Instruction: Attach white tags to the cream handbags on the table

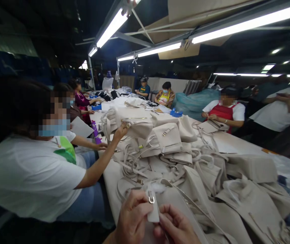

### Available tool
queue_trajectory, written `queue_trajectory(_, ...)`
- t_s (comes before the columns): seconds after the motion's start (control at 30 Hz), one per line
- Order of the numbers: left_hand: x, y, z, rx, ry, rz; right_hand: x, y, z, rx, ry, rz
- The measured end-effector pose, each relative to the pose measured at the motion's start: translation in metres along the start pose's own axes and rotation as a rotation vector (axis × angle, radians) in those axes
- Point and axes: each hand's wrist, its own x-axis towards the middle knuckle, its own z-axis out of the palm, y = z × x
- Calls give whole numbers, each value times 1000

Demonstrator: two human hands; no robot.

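At the near edge, my left hand (132, 215) is closed on a short pale beige strap (154, 212) with a small metal buckle (151, 199) on it. My right hand (174, 224) is closed too, its thumb and fingers pinched at the strap's lower right edge; what else those fingers grip is partly hidden. Just beyond my hands a beige bag (183, 200) lies on the table, with a bit of clear plastic wrap (157, 187) beside the buckle.
Beige bags (166, 137) and loose straps (129, 162) are heaped along the table. At left, a co-worker in a white shirt (33, 176) reaches a hand (121, 131) onto the pile. Across stands a person in a red apron (221, 113). Light tubes (249, 23) hang overhead.
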Motion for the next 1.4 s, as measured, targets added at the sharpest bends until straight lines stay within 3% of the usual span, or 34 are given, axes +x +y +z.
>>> queue_trajectory(0.13, -13, 2, 3, 23, 7, -123, -3, 1, 14, 31, -23, 70)
queue_trajectory(0.27, -16, 8, 2, -77, 11, -282, -11, -4, 20, 42, -17, 27)
queue_trajectory(0.4, -19, 15, -8, -184, 8, -637, -10, 4, 13, -134, -4, 15)
queue_trajectory(0.53, -20, 19, -14, -543, 14, -1069, -3, 15, 8, -202, 98, -62)
queue_trajectory(0.7, -24, 22, -6, -843, 214, -1324, -7, 10, 19, -193, 88, -75)
queue_trajectory(0.77, -28, 24, -2, -905, 174, -1405, -8, 9, 23, -168, 63, -80)
queue_trajectory(0.87, -31, 25, -1, -887, 10, -1449, -9, 13, 25, -171, 95, -95)
queue_trajectory(1.07, -22, 23, -5, -740, -83, -1442, -11, 23, 20, -195, 94, -139)
queue_trajectory(1.3, -17, 22, 5, -963, -310, -1473, -14, 36, 6, 292, 99, -93)
queue_trajectory(1.4, -15, 26, 11, -775, -324, -1368, -16, 39, 4, 272, 111, -124)
